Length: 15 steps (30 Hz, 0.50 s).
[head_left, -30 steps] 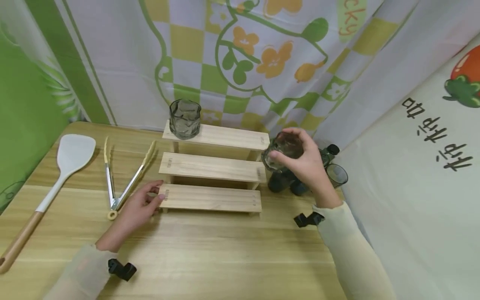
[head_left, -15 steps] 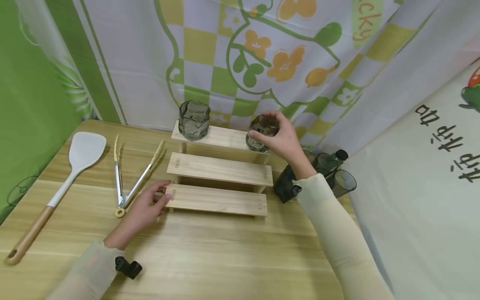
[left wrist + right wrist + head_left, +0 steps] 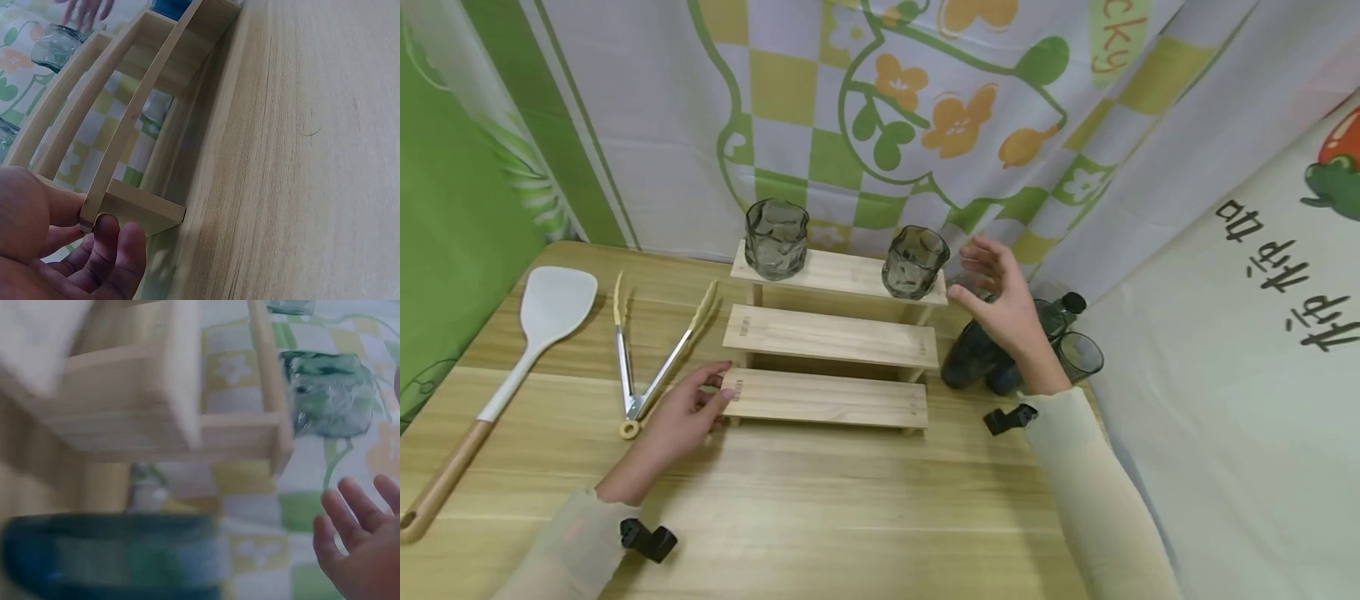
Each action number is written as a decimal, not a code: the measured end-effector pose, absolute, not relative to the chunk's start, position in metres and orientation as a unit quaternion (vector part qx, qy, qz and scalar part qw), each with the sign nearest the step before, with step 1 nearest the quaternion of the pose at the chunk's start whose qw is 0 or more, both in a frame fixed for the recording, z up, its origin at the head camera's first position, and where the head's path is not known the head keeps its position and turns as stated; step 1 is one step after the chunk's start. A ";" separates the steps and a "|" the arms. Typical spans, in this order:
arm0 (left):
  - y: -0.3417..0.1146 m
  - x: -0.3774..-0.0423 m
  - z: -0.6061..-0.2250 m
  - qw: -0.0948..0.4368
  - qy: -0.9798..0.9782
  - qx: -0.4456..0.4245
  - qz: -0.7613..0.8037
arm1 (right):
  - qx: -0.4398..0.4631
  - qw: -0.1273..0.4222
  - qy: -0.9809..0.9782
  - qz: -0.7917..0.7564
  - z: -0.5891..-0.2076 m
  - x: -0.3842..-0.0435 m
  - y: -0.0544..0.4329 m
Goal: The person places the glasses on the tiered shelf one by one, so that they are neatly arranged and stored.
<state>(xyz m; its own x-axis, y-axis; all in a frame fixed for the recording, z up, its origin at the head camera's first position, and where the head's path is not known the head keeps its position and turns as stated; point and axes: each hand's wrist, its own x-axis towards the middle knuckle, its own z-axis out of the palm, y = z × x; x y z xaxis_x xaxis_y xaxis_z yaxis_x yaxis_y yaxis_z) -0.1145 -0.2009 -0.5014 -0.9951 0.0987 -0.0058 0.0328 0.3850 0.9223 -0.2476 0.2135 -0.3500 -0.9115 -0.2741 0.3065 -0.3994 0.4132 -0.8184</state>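
Note:
A three-tier wooden step shelf (image 3: 827,400) stands on the table. My left hand (image 3: 681,417) pinches the left end of its lowest board, thumb above and fingers below, as the left wrist view shows around the board end (image 3: 94,209). Two wavy grey drinking glasses stand upright on the top tier: one glass (image 3: 775,242) at the left, the other glass (image 3: 913,267) near the right end. Beside that right glass, my right hand (image 3: 1007,308) hangs in the air with fingers spread and nothing in it; the right wrist view shows it apart from the glass (image 3: 331,394).
Several dark glasses (image 3: 962,358) and a green bottle with a black cap (image 3: 1067,308) crowd the table right of the shelf, partly behind my right hand. Tongs (image 3: 632,400) and a white spatula (image 3: 553,304) lie at the left. A patterned curtain (image 3: 850,100) hangs behind.
My right hand carried the second glass left onto the top tier, let it go and drew back to the right. My left hand has stayed at the lowest board.

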 end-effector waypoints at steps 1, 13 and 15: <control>-0.201 -0.115 -0.501 0.030 0.832 0.040 0.552 | 0.189 0.080 -0.836 0.509 -0.357 -0.241 0.221; -0.200 -0.112 -0.495 0.028 0.831 0.039 0.555 | 0.111 0.128 -0.878 0.448 -0.433 -0.194 0.255; -0.199 -0.113 -0.496 0.029 0.829 0.040 0.557 | 0.112 0.133 -0.887 0.428 -0.438 -0.191 0.257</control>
